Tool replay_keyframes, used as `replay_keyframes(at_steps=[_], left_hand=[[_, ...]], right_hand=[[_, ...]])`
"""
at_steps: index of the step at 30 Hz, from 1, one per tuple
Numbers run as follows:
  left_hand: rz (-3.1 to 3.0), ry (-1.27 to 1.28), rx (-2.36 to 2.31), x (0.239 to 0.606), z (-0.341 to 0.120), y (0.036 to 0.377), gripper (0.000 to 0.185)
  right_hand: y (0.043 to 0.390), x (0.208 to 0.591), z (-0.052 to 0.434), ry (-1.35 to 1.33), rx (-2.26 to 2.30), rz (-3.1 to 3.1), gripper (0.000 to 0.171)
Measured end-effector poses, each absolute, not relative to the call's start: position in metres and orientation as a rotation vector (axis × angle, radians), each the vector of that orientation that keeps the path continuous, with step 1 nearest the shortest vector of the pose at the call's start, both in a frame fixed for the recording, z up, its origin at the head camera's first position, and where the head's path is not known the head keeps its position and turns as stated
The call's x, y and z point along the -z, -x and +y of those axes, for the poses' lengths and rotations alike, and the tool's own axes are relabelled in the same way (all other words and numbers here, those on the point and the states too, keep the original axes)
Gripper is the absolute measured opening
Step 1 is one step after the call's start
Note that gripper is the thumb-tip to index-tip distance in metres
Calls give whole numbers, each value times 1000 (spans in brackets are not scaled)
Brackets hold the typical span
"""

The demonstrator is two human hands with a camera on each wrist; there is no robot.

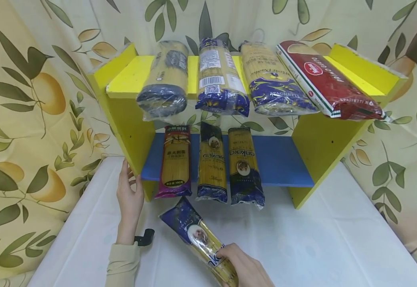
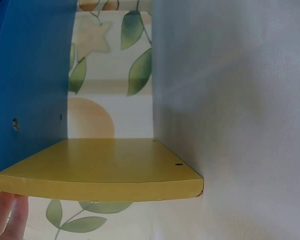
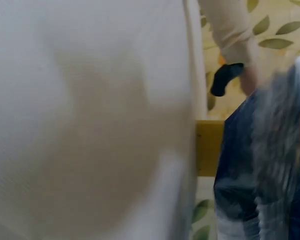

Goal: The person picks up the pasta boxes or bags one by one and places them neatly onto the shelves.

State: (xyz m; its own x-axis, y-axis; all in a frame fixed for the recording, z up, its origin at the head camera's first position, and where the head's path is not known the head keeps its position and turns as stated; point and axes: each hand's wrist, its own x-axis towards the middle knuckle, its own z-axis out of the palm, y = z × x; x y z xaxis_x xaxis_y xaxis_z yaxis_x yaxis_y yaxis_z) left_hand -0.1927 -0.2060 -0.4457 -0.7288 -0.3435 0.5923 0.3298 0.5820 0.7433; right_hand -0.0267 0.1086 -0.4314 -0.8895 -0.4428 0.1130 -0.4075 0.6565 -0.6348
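My right hand (image 1: 246,266) grips a packet of spaghetti (image 1: 198,235) by its near end, with the thumb on top. The packet is golden with a dark blue end and slants up to the left, over the white cloth in front of the shelf. In the right wrist view its blue end (image 3: 260,170) is blurred. My left hand (image 1: 129,199) rests against the outer side of the yellow left panel (image 1: 122,131) of the shelf. In the left wrist view its extended fingers (image 2: 12,215) touch that panel's outer face.
On the blue lower board (image 1: 280,159) lie a purple-ended pasta packet (image 1: 175,163) and two blue-and-gold ones (image 1: 212,163). The yellow top board (image 1: 122,81) carries several more packets, a red one (image 1: 330,79) at its right. Leaf-patterned curtain (image 1: 25,119) hangs around.
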Motion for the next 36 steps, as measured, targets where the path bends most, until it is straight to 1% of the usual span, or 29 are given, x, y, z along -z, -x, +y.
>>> replay_keyframes(at_steps=[3, 6, 13, 18, 21, 25, 28, 31, 36], left_hand=[[-2083, -18, 1178, 447, -207, 193, 68], [-2094, -26, 1182, 447, -207, 193, 68], [-2079, -13, 1181, 445, -207, 193, 68], [-2067, -8, 1187, 446, -207, 194, 69], [-2065, -8, 1190, 446, -207, 193, 69], [-2076, -12, 1195, 446, -206, 194, 69], [-2091, -23, 1200, 446, -206, 194, 69], [-2100, -32, 1203, 446, -206, 194, 69], [-2102, -36, 1193, 446, -207, 194, 69]], right_hand=[[24, 421, 111, 655, 1039, 2779, 49], [20, 415, 112, 592, 1013, 2753, 53], [13, 412, 116, 638, 1023, 2795, 46], [12, 401, 122, 629, 1038, 2824, 50], [12, 395, 126, 689, 1118, 2878, 51], [19, 386, 133, 745, 1222, 2898, 56], [27, 379, 140, 728, 1291, 2904, 62], [35, 372, 147, 676, 1344, 2956, 63], [53, 358, 158, 513, 1412, 3041, 60]])
